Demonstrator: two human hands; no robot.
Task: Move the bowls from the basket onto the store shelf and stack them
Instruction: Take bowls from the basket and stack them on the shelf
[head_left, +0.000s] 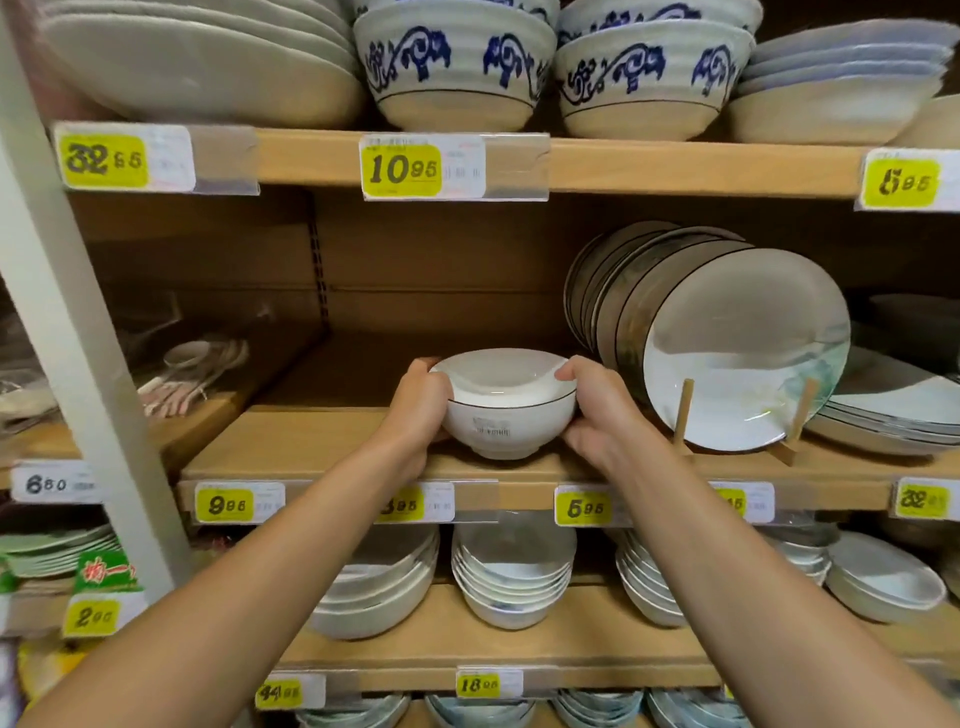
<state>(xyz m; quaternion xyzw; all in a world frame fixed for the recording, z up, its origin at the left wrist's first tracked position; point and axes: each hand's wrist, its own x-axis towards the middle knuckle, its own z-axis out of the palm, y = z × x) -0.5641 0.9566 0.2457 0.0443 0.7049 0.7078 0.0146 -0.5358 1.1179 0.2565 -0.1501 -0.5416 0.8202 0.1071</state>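
Squarely over the front edge of the middle shelf (311, 441), a white bowl (498, 431) with a thin dark rim was held, a second one seemingly nested inside it; whether its foot touched the board I could not tell. The left hand (418, 410) and the right hand (595, 410) clasped it from opposite sides, fingers close together and curled round the wall, thumbs up at the rim. Just to the right, dark-rimmed plates (743, 353) leaned upright on a wooden stand (683, 410).
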